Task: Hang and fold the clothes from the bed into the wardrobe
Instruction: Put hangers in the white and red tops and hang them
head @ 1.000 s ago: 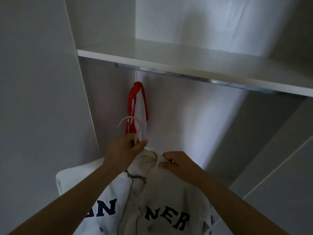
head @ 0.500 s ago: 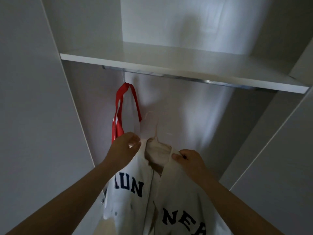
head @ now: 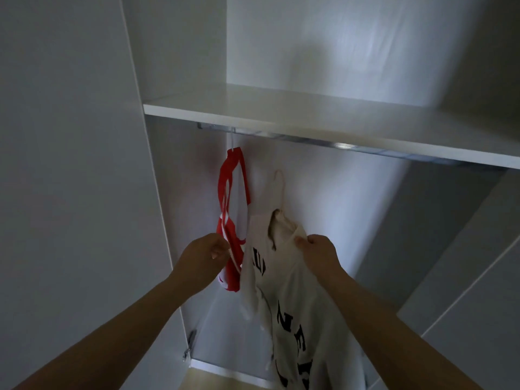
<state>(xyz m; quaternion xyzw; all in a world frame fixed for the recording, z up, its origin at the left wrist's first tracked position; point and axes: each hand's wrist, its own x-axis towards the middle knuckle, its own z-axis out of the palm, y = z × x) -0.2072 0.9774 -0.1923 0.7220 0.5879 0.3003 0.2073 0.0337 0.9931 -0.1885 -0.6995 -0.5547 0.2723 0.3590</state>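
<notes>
Clothes are partly put away: one red top (head: 233,192) hangs from the rail (head: 365,149) at its left end, under the shelf (head: 309,116) of the wardrobe (head: 70,164). A white shirt (head: 284,277) with dark letters is on a hanger (head: 280,181), but the hook is below the rail and not on it yet. So I think this shirt is the job right now, and it needs to go up and over the rail, just beside the red top. The bed is not in the picture, so I cannot tell how many clothes are left. Nothing folded shows on the shelf. The right hand (head: 318,251) pinches the shirt at the neck, with thumb and fingers closed on the cloth. The left hand (head: 202,257) is close to the red top and the shirt's edge, with its fingers curled in. I cannot tell if it holds anything
</notes>
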